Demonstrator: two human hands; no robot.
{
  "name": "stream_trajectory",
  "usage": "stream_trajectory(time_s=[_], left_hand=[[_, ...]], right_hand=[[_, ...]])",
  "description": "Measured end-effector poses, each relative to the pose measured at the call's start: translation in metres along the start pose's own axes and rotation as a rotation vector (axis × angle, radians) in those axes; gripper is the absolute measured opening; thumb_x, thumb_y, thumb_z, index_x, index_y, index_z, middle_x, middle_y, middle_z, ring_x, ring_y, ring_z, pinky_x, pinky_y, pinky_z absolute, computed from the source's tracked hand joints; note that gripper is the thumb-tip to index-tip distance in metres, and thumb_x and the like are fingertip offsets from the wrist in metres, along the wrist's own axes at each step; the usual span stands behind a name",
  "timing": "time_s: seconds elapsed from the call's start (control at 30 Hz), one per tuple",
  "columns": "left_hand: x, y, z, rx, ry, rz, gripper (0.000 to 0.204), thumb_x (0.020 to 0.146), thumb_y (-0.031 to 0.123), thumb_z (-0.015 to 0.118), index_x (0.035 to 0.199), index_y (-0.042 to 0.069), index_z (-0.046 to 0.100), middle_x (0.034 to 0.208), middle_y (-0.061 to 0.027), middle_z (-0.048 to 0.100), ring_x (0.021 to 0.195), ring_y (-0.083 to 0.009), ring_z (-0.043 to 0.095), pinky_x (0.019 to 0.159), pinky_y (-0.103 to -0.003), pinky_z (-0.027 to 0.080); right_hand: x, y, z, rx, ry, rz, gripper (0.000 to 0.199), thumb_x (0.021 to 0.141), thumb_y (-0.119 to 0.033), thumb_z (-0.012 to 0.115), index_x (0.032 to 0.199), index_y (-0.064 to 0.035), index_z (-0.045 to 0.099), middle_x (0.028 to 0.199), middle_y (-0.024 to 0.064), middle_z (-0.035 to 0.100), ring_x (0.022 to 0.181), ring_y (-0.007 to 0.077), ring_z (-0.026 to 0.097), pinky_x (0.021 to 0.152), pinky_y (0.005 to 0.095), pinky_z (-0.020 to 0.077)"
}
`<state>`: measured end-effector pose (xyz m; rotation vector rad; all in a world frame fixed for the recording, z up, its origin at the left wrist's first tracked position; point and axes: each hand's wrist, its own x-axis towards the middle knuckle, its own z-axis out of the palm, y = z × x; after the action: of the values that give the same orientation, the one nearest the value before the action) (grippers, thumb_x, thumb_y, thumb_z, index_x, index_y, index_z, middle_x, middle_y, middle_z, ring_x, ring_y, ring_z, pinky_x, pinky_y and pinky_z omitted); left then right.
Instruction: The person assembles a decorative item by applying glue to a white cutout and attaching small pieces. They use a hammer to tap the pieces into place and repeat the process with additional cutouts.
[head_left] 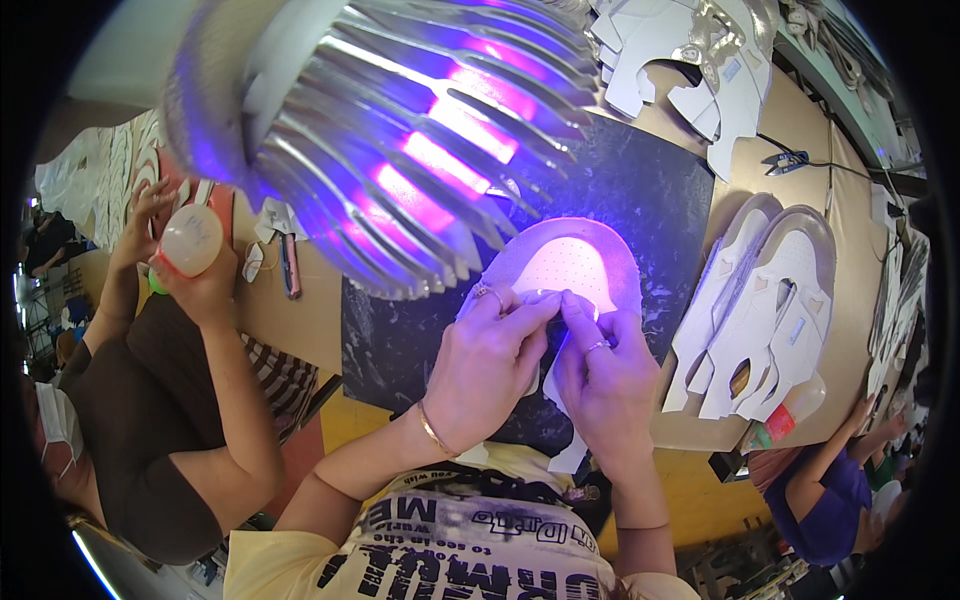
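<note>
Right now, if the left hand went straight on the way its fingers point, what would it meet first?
Probably the right hand, whose fingertips are close by; exact depth is unclear.

The shoe piece is white in the middle, with a pattern of small dots, and its wide border looks grey-violet. Above it, the lamp has silver fins, and its light is bright pink and violet-blue. The mat is black with pale streaks, like marble, and the table is light brown. On the right, the stacked pieces are white with grey borders. The bracelet is gold. The nearest shirt is cream with black print, while the shirt at far right is purple.
</note>
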<state>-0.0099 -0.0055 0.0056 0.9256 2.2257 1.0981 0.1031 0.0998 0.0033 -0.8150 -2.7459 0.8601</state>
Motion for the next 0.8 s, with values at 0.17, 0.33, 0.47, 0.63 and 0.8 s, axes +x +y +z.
stream_trajectory(time_s=[0.17,0.33,0.47,0.63,0.8], left_hand=[[-0.004,0.003,0.000,-0.008,0.039,0.032,0.035,0.084,0.000,0.072,0.119,0.006,0.070,0.088,-0.0118,0.063,0.068,-0.0235,0.064,0.063,-0.034,0.053],[-0.022,0.008,-0.004,-0.107,0.049,-0.069,0.040,0.084,0.001,0.074,0.123,0.004,0.067,0.088,-0.0092,0.065,0.069,-0.0179,0.064,0.065,-0.030,0.053],[-0.017,0.000,-0.008,-0.064,0.066,0.004,0.039,0.086,0.003,0.071,0.124,0.006,0.064,0.090,-0.0128,0.067,0.074,-0.0252,0.067,0.069,-0.036,0.055],[-0.014,-0.004,-0.014,0.089,0.043,0.057,0.032,0.086,0.009,0.071,0.118,0.008,0.069,0.090,-0.0118,0.068,0.078,-0.0289,0.067,0.072,-0.039,0.053],[-0.021,-0.004,-0.009,0.350,0.090,0.269,0.034,0.080,0.012,0.075,0.114,0.015,0.073,0.091,-0.0005,0.066,0.087,-0.0211,0.063,0.081,-0.037,0.043]], right_hand=[[0.007,-0.003,-0.021,-0.325,-0.047,-0.097,0.036,0.082,-0.008,0.072,0.118,-0.0094,0.071,0.093,0.0099,0.059,0.076,0.0218,0.059,0.066,0.0329,0.0492],[0.023,0.022,-0.024,0.018,0.254,0.015,0.037,0.088,-0.009,0.071,0.124,-0.0016,0.064,0.090,0.0075,0.060,0.073,0.0134,0.057,0.062,0.0276,0.0444],[-0.013,0.013,-0.029,0.323,0.055,0.444,0.039,0.090,-0.006,0.070,0.128,-0.0016,0.058,0.081,0.0088,0.058,0.064,0.0116,0.055,0.056,0.0269,0.0425],[-0.048,-0.010,-0.017,0.016,0.214,0.103,0.039,0.082,-0.005,0.075,0.120,-0.0094,0.067,0.081,0.0070,0.057,0.068,0.0202,0.056,0.057,0.0325,0.0435],[-0.042,-0.005,-0.004,-0.204,0.073,-0.106,0.061,0.073,0.000,0.070,0.132,-0.0175,0.067,0.101,0.0082,0.055,0.090,0.0258,0.054,0.076,0.0392,0.0440]])
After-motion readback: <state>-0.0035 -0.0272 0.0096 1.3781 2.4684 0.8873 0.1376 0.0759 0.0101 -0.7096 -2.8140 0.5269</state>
